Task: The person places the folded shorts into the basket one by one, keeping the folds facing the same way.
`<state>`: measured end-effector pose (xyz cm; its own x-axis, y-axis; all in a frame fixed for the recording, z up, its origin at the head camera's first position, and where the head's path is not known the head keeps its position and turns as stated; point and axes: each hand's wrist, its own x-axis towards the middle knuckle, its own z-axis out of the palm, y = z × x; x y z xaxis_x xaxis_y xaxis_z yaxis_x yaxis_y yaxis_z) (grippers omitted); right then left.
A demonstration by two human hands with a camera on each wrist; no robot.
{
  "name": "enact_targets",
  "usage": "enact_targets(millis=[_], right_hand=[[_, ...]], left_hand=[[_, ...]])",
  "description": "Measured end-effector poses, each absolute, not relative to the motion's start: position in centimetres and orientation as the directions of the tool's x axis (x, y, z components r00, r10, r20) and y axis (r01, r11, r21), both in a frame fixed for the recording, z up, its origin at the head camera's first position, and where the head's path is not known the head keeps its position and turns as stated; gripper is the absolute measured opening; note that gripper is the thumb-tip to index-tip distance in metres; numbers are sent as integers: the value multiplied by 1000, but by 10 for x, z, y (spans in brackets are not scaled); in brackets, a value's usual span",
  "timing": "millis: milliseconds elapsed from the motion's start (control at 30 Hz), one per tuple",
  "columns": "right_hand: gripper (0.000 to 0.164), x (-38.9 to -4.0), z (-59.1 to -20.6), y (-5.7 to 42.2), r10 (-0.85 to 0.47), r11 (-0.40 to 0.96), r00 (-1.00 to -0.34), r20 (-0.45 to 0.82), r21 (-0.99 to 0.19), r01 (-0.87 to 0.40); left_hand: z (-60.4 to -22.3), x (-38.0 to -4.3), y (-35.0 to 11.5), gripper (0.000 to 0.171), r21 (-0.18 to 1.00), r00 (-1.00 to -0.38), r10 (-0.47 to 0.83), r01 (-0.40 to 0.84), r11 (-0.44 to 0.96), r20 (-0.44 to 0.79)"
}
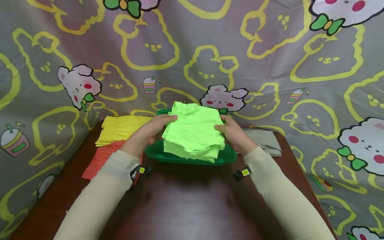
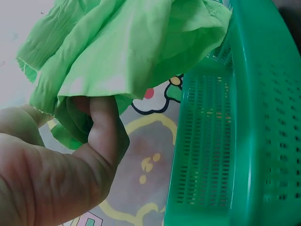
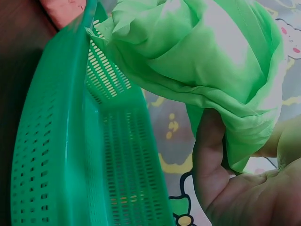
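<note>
Hands both grasping: left hand [image 1: 153, 128] and right hand [image 1: 233, 133] grip opposite sides of one folded pair of lime-green shorts [image 1: 195, 130], thumbs uppermost, fingers partly tucked beneath the cloth. Neither hand is nearer, as each is in contact. Position of the shorts: between the hands, held above a green basket [image 1: 186, 162], the bundle covering much of its opening in the head view. Basket's long axis runs left to right; the bundle is nearly square, its waistband [image 1: 172, 125] toward the left hand. Condition: bright, plain, soft cloth, stacked in layers, gathered at the waistband, creased, lower edge uneven and drooping. Basket is perforated plastic, standing on a dark reddish-brown worktop [image 1: 186, 206]. Left of it, a red cloth [image 1: 102, 160], partly hidden by the left arm, lies just in front of a yellow garment [image 1: 123, 126] with a gathered edge. Right of it, beyond the right hand, lies a grey cloth [image 1: 268, 141]. Furthest back hangs a grey curtain [image 1: 192, 40] printed with cartoon animals.
</note>
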<state>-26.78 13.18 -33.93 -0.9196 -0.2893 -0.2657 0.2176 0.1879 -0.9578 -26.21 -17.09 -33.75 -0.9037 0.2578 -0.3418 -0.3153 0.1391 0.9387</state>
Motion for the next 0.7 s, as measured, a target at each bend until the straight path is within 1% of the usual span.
enact_targets(millis=[100,333,567,700], right_hand=[[63,-273,-338,129,-291,182,-916,-275,-956,229],[62,-285,-335,123,-286,196,-920,-267,-956,217],[66,-299,-346,116,-242,247,-932,-272,-946,212],[65,-305,-352,115,-220,269,-935,-278,-939,215]], left_hand=[[-337,-267,-173,83,938,-908,244,-309,158,-340],[-336,-278,-175,77,937,-917,205,-318,142,-343],[-343,-288,-175,78,933,-930,144,-313,177,-339],[-347,-291,-173,80,930,-932,128,-312,196,-340]])
